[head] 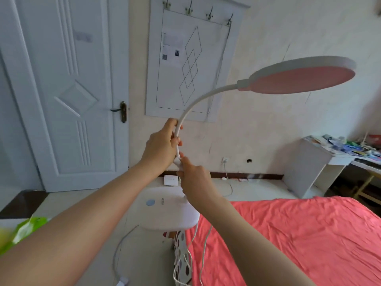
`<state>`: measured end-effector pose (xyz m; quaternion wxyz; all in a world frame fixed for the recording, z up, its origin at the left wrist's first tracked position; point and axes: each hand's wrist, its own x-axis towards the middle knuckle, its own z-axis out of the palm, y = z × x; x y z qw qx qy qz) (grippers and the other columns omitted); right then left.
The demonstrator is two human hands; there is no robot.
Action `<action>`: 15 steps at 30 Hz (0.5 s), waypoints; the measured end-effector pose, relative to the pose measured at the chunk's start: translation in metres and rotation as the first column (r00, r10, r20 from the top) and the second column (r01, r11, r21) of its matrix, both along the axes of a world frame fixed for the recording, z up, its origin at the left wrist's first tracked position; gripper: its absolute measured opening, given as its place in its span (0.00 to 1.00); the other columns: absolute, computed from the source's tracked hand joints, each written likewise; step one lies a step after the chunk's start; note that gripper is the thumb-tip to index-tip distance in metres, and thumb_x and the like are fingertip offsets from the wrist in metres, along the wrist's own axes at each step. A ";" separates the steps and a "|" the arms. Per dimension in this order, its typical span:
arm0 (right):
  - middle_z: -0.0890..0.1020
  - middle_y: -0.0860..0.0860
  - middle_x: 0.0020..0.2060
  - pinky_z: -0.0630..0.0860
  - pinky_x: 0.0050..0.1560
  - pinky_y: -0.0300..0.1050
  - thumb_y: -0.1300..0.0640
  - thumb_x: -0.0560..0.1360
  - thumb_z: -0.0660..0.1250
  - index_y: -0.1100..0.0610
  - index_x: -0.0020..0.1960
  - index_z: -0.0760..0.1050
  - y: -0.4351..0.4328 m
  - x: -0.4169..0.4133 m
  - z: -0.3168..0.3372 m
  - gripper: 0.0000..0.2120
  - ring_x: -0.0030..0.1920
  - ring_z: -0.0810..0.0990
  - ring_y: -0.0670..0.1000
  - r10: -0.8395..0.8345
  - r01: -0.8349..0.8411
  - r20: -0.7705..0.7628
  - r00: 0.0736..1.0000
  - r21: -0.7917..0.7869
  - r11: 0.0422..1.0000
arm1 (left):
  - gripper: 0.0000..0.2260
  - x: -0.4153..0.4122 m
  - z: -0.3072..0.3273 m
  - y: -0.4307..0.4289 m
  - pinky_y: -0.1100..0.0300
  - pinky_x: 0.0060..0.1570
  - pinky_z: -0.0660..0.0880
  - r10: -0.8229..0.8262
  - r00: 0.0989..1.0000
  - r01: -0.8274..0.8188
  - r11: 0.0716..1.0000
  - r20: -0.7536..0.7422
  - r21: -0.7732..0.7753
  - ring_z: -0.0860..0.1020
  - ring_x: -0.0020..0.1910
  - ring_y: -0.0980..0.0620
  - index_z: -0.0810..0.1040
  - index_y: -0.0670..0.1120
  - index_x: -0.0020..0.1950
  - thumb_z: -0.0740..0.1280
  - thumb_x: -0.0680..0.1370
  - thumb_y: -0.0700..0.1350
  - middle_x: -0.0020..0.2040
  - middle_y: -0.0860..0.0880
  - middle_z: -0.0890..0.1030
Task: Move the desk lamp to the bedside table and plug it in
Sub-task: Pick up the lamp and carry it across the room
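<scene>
A white desk lamp (206,100) with a bent gooseneck and a round pink-faced head (303,79) is held up in the air at the centre. Its wide white base (165,209) hangs below my hands, tilted, above the floor beside the bed. My left hand (162,143) grips the gooseneck. Just below it, my right hand (193,178) is closed around the lower end of the neck near the base. The lamp's white cord (204,250) dangles from the base down along the bed's edge. No bedside table is visible.
A bed with a coral-red sheet (299,234) fills the lower right. A white door (68,89) stands at left. A wall outlet (225,160) with a cable plugged in sits low on the far wall. A cluttered white desk (321,157) is at right. Green packaging (24,228) lies lower left.
</scene>
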<state>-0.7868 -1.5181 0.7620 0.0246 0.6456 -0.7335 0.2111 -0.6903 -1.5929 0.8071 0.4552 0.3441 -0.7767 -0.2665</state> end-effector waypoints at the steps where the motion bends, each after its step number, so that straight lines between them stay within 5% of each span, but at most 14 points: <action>1: 0.74 0.54 0.34 0.73 0.34 0.49 0.60 0.80 0.58 0.57 0.68 0.63 -0.011 -0.002 -0.001 0.17 0.33 0.73 0.55 0.011 -0.011 0.008 1.000 -0.003 1.000 | 0.09 -0.003 -0.002 -0.012 0.75 0.26 0.73 0.009 1.000 -0.009 1.000 -0.002 -0.001 0.80 0.32 0.57 0.68 0.53 0.56 0.60 0.81 0.39 0.39 0.53 0.77; 9: 0.68 0.49 0.29 0.70 0.33 0.48 0.59 0.81 0.57 0.55 0.70 0.61 -0.102 -0.042 -0.008 0.18 0.33 0.74 0.55 0.046 -0.049 0.101 0.994 0.022 0.999 | 0.09 -0.040 -0.009 -0.099 0.70 0.27 0.74 0.055 0.998 -0.055 0.998 0.017 0.024 0.82 0.33 0.54 0.69 0.51 0.58 0.60 0.81 0.40 0.41 0.52 0.79; 15: 0.68 0.48 0.29 0.67 0.30 0.45 0.59 0.81 0.57 0.55 0.68 0.62 -0.179 -0.087 0.000 0.16 0.29 0.69 0.50 0.085 -0.086 0.034 0.996 0.002 0.996 | 0.09 -0.079 0.000 -0.172 0.63 0.37 0.77 0.110 0.994 -0.110 0.994 0.018 -0.013 0.81 0.38 0.53 0.70 0.49 0.60 0.60 0.81 0.41 0.41 0.51 0.79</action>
